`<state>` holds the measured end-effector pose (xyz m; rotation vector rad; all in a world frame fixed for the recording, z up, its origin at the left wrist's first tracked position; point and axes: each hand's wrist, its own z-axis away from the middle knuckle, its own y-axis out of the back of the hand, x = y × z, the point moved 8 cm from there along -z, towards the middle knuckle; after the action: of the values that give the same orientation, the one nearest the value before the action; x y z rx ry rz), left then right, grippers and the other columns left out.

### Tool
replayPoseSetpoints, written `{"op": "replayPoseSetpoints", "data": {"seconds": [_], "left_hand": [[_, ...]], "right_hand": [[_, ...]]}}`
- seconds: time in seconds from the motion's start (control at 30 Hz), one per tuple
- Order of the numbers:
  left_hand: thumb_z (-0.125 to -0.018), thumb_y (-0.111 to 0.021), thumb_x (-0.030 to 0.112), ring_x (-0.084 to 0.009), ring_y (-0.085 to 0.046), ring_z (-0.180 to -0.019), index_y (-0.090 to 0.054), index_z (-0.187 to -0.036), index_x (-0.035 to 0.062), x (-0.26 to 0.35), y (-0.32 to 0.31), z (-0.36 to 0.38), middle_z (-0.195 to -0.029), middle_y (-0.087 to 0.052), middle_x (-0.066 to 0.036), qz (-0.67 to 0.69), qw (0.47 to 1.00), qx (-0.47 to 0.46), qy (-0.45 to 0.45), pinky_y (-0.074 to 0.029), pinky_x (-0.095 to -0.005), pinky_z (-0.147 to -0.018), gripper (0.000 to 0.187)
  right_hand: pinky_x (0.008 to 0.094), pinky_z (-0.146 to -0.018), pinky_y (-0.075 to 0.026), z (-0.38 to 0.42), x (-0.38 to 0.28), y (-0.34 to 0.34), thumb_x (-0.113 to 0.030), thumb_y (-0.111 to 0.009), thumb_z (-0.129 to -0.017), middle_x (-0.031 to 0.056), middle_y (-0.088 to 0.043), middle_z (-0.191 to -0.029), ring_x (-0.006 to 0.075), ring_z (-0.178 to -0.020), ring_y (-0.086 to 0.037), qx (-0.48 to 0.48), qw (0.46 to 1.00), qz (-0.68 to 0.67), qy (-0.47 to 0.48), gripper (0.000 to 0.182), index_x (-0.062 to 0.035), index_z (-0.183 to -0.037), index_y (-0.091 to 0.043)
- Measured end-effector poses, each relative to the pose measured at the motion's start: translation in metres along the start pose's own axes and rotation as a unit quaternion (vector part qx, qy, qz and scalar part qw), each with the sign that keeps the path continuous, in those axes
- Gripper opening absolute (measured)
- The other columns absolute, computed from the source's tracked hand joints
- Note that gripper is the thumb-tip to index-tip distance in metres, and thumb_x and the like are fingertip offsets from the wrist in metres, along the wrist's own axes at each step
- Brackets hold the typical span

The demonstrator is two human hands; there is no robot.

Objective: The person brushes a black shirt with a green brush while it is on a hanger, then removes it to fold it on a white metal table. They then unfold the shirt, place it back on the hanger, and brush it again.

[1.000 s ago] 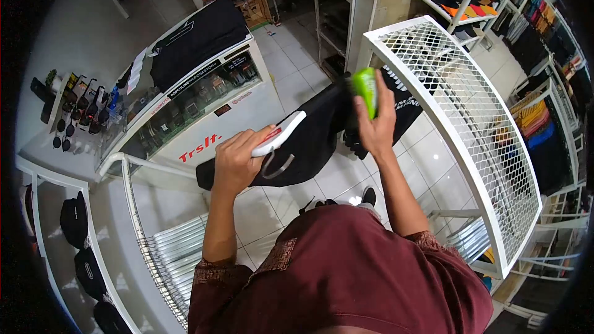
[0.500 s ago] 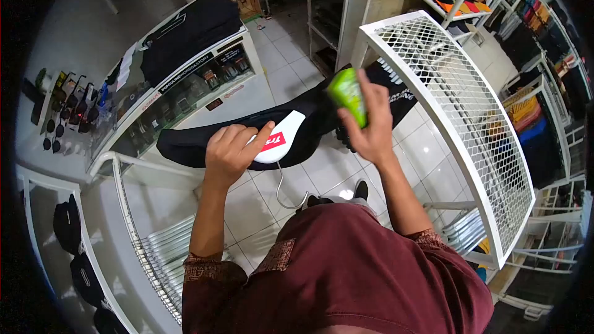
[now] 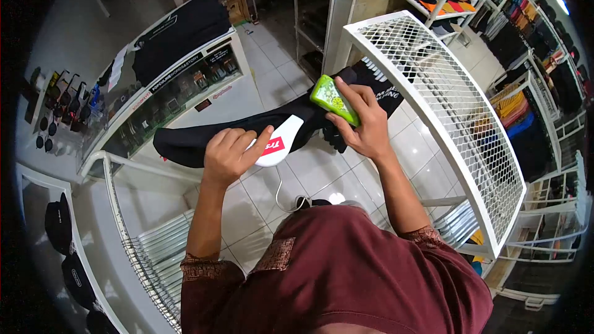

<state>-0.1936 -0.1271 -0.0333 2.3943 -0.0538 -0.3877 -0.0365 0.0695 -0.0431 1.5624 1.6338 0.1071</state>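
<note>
My left hand [image 3: 230, 153] is closed on a white clothes hanger [image 3: 291, 131] with a red label, its thumb lying along it. The metal hook of the hanger points down toward me. A black garment [image 3: 185, 143] hangs along the hanger and stretches away to the right, where white lettering shows. My right hand [image 3: 365, 125] grips a small bright green pack [image 3: 333, 99] with a pale patterned face, held above the garment just right of the hanger. What exactly the pack is, I cannot make out.
A white mesh rack [image 3: 445, 99] curves along my right, and a white rail [image 3: 117, 210] with hangers stands at my left. The glass display counter [image 3: 179, 96] bears folded black clothes [image 3: 179, 37]. Sunglasses [image 3: 55, 117] are at far left. Tiled floor [image 3: 247, 210] lies below.
The green pack has moved slightly left and its face now shows clearly, no longer blurred. My left hand keeps the hanger almost in place. The view has shifted a little.
</note>
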Motion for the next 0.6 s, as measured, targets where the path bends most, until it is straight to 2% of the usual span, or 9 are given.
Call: {"op": "replayPoseSetpoints", "data": {"seconds": [0.07,0.13,0.2,0.27,0.33,0.4,0.47,0.53,0.6], "left_hand": [[-0.072,-0.070,0.010,-0.0173,-0.060,-0.074,-0.075,-0.118,0.0119,0.009,0.003,-0.007,-0.086,-0.061,-0.002,-0.013,1.000,0.006,-0.013,-0.051,-0.0300,-0.066,0.047],[-0.073,-0.069,0.010,-0.0171,-0.060,-0.074,-0.075,-0.118,0.0120,0.022,0.004,-0.012,-0.085,-0.061,-0.002,-0.027,0.999,0.007,-0.041,-0.050,-0.0295,-0.066,0.045],[-0.074,-0.068,0.011,-0.0170,-0.060,-0.074,-0.075,-0.118,0.0122,0.033,0.006,-0.022,-0.085,-0.061,-0.002,-0.026,0.999,0.004,-0.043,-0.050,-0.0293,-0.065,0.045],[-0.074,-0.068,0.012,-0.0168,-0.060,-0.074,-0.074,-0.119,0.0128,0.045,0.004,-0.033,-0.085,-0.060,-0.001,-0.015,0.999,0.000,-0.048,-0.050,-0.0292,-0.066,0.045],[-0.073,-0.069,0.012,-0.0165,-0.060,-0.074,-0.075,-0.119,0.0129,0.061,0.001,-0.048,-0.084,-0.060,-0.001,0.004,0.998,0.000,-0.068,-0.050,-0.0292,-0.065,0.046],[-0.073,-0.069,0.012,-0.0164,-0.060,-0.074,-0.075,-0.118,0.0128,0.080,-0.003,-0.062,-0.084,-0.060,-0.001,0.031,0.996,0.002,-0.088,-0.050,-0.0292,-0.065,0.046],[-0.072,-0.069,0.012,-0.0162,-0.060,-0.074,-0.075,-0.118,0.0127,0.098,-0.007,-0.075,-0.084,-0.060,-0.001,0.057,0.992,0.003,-0.110,-0.050,-0.0291,-0.065,0.046],[-0.071,-0.070,0.012,-0.0157,-0.060,-0.074,-0.075,-0.117,0.0126,0.115,-0.009,-0.085,-0.083,-0.060,0.000,0.067,0.989,0.017,-0.130,-0.050,-0.0291,-0.064,0.046],[-0.070,-0.070,0.012,-0.0165,-0.061,-0.075,-0.076,-0.115,0.0118,0.131,-0.014,-0.092,-0.083,-0.062,0.000,0.104,0.985,0.008,-0.135,-0.051,-0.0305,-0.064,0.046]], "right_hand": [[0.0425,-0.081,-0.056,0.005,0.030,0.021,-0.032,-0.079,-0.086,0.0177,-0.064,-0.114,0.0361,-0.095,-0.069,0.097,0.994,0.048,0.006,0.061,-0.0137,-0.141,-0.061],[0.0422,-0.082,-0.055,0.018,0.088,0.048,-0.030,-0.076,-0.090,0.0190,-0.064,-0.112,0.0358,-0.092,-0.068,0.161,0.970,0.109,-0.146,0.056,-0.0105,-0.140,-0.061],[0.0413,-0.083,-0.054,0.034,0.104,0.080,-0.028,-0.074,-0.092,0.0201,-0.064,-0.107,0.0356,-0.092,-0.068,0.184,0.958,0.116,-0.186,0.053,-0.0066,-0.139,-0.061],[0.0403,-0.084,-0.054,0.040,0.075,0.106,-0.026,-0.077,-0.090,0.0202,-0.065,-0.110,0.0348,-0.095,-0.068,0.194,0.967,0.062,-0.155,0.053,-0.0037,-0.136,-0.063],[0.0401,-0.084,-0.054,0.046,0.031,0.118,-0.028,-0.079,-0.087,0.0191,-0.065,-0.112,0.0340,-0.095,-0.068,0.153,0.985,0.026,-0.075,0.054,-0.0074,-0.136,-0.065],[0.0401,-0.083,-0.054,0.060,-0.003,0.120,-0.031,-0.081,-0.084,0.0166,-0.066,-0.110,0.0336,-0.093,-0.068,0.096,0.994,0.006,-0.051,0.058,-0.0134,-0.138,-0.065],[0.0407,-0.081,-0.055,0.082,-0.001,0.120,-0.033,-0.082,-0.084,0.0142,-0.066,-0.110,0.0332,-0.092,-0.068,0.031,0.995,0.028,-0.086,0.062,-0.0184,-0.141,-0.063],[0.0420,-0.078,-0.055,0.111,0.038,0.150,-0.036,-0.080,-0.086,0.0159,-0.066,-0.111,0.0343,-0.092,-0.069,0.115,0.983,0.085,-0.120,0.060,-0.0163,-0.140,-0.062],[0.0435,-0.079,-0.055,0.156,0.089,0.192,-0.039,-0.073,-0.092,0.0215,-0.064,-0.113,0.0376,-0.092,-0.069,0.161,0.931,0.194,-0.266,0.057,-0.0125,-0.141,-0.060]]}}
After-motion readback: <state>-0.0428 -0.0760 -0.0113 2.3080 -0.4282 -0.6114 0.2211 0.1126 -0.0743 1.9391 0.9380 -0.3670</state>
